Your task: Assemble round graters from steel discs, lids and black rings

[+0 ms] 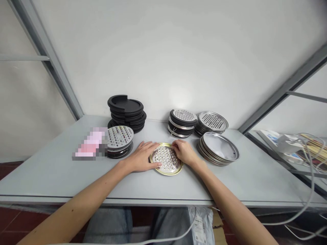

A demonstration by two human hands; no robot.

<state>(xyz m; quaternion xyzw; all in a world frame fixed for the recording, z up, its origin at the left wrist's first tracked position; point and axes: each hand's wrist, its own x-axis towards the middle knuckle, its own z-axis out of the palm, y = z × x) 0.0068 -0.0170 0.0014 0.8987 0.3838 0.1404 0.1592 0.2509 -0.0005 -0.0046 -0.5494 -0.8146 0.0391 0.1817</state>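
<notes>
In front of me on the table lies a round metal grater plate [167,160] with raised teeth and a gold-coloured rim. My left hand [143,157] rests along its left edge, fingers stretched out and the thumb laid over the teeth. At the upper right edge, my right hand [186,152] has its fingers curled and pressed together on the plate; the fingertips are partly hidden. Left of my hands is a stack of grater discs [120,137]. To the right stands a pile of shallow silver lids [220,147].
Black notched rings [126,105] are stacked at the back left. Behind my hands stand a stack of perforated discs and black rings [183,115] and slotted metal discs [213,121]. A blurred pink item [90,144] lies left. White cables [312,177] hang at the right.
</notes>
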